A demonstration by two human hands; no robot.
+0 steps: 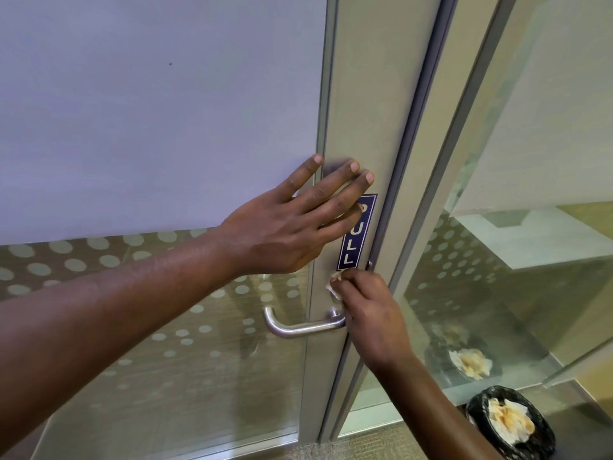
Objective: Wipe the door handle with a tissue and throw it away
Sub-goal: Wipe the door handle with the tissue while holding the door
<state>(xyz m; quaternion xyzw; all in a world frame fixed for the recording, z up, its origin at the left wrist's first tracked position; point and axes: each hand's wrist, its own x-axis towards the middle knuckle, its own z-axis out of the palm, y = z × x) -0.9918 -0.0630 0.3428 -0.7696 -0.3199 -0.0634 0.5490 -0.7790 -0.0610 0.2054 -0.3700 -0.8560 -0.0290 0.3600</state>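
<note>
A silver lever door handle (pixel 300 327) sticks out from the grey metal door frame (pixel 371 94), pointing left. My right hand (pixel 368 313) is shut on a crumpled white tissue (pixel 333 285), pressed against the frame just above the handle's base. My left hand (pixel 298 224) lies flat with fingers spread on the frame and glass, partly covering a blue PULL sticker (pixel 356 240). A bin with a black liner (pixel 512 424) stands on the floor at lower right, with used tissues inside.
The door's glass panel (pixel 149 127) is frosted above and dotted lower down. A fixed glass wall (pixel 497 260) to the right reflects the bin. Carpeted floor (pixel 381 446) shows at the bottom.
</note>
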